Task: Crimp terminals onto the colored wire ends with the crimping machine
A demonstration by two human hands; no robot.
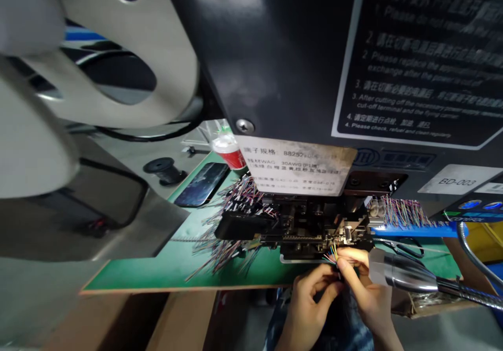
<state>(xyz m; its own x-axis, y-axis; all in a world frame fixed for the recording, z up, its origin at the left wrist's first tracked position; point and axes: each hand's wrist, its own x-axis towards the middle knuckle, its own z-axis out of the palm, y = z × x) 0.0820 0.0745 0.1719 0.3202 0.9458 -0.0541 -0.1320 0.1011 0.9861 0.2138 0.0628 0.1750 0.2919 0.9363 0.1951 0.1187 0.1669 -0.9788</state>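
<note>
Several thin coloured wires (333, 255) fan out from between my fingers, just in front of the metal working parts (348, 233) of a terminal crimping machine (275, 68). My right hand (363, 283) pinches these wires between thumb and index finger. Just below and to the left, my left hand (314, 298) is closed with thumb and fingertips together, on what looks like the dark cable the wires come from. The two hands touch or nearly touch. Most of the cable is hidden by my fingers.
Bundles of cut wires (239, 199) lie on the green table (157, 275) at left, near a phone (202, 184) and a red cup (230, 152). A blue tray (416, 230) holds more wires. A flexible lamp (412, 272) reaches in beside my right hand, with scissors (408, 247) behind.
</note>
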